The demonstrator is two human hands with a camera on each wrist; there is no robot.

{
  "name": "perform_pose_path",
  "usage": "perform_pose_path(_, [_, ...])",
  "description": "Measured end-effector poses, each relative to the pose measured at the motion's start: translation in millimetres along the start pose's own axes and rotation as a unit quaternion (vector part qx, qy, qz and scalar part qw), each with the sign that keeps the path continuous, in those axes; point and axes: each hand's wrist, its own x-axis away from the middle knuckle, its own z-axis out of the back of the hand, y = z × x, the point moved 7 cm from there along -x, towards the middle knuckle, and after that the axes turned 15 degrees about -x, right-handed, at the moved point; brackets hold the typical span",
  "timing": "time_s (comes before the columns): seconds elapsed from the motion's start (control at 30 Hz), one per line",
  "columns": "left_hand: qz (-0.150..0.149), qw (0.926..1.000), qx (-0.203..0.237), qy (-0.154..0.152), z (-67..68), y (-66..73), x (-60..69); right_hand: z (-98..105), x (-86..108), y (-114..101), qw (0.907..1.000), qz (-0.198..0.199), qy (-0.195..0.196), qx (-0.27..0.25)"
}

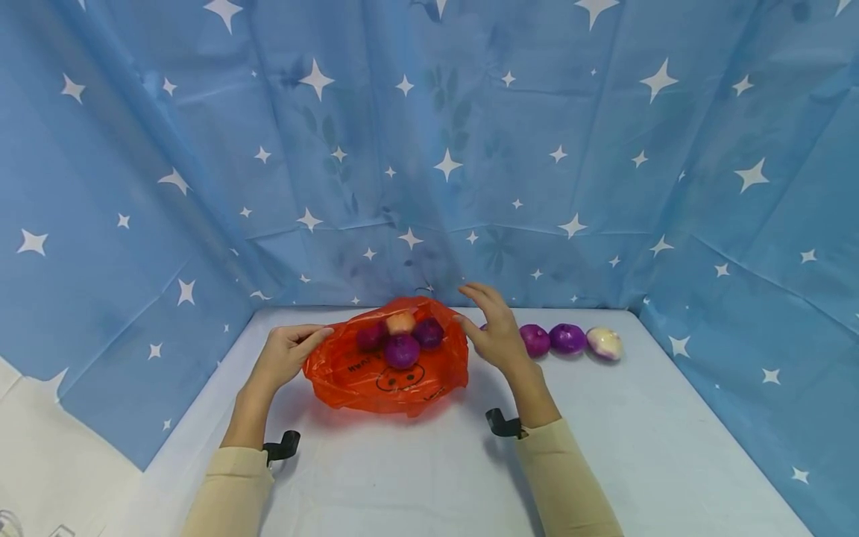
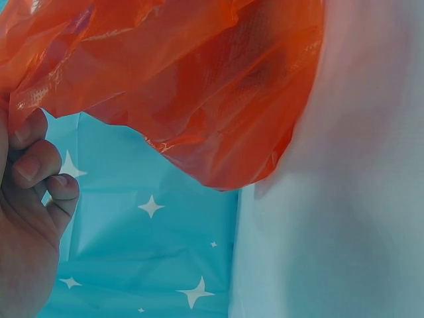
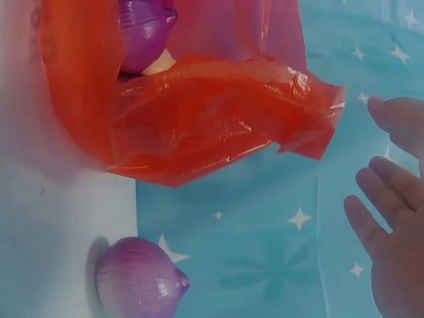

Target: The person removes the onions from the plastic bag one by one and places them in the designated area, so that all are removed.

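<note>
A translucent red plastic bag with a printed cartoon face lies spread on the table. Several purple onions and one pale orange round thing are in it. My left hand pinches the bag's left rim between thumb and fingers; in the left wrist view the left hand has its other fingers curled. Beside the bag's right rim, my right hand is held up with fingers spread. The right wrist view has a small gap between the right hand and the red plastic.
Right of the bag, a row of onions stands near the table's back edge: purple onions and a whitish one at the end. The white table meets a blue star-patterned curtain at the back and sides.
</note>
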Motion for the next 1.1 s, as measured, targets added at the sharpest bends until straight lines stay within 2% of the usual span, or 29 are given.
perform_pose_path(0.23, [0.002, 1.0000, -0.001, -0.004, -0.5, -0.7, -0.6, -6.2, -2.5, -14.5, 0.9995, 0.026, -0.002, -0.017])
perform_pose_path(0.4, [0.000, 1.0000, -0.003, -0.003, -0.7, -0.1, -0.6, -18.6, -2.9, -22.8, 0.9988, 0.040, -0.020, -0.021])
perform_pose_path(0.73, [0.003, 1.0000, -0.002, -0.005, 0.0, 0.9, -0.1, -45.4, 0.9, -29.9, 0.9974, 0.023, -0.063, -0.025])
perform_pose_path(0.97, [-0.002, 1.0000, 0.001, 0.003, -14.2, -32.9, -9.4, -59.8, 1.6, -31.5, 0.9958, 0.035, -0.082, -0.022])
perform_pose_path(1.1, [-0.008, 0.9999, -0.001, 0.007, -13.4, -31.5, -8.9, -67.2, 3.0, -33.7, 0.9948, 0.047, -0.089, -0.016])
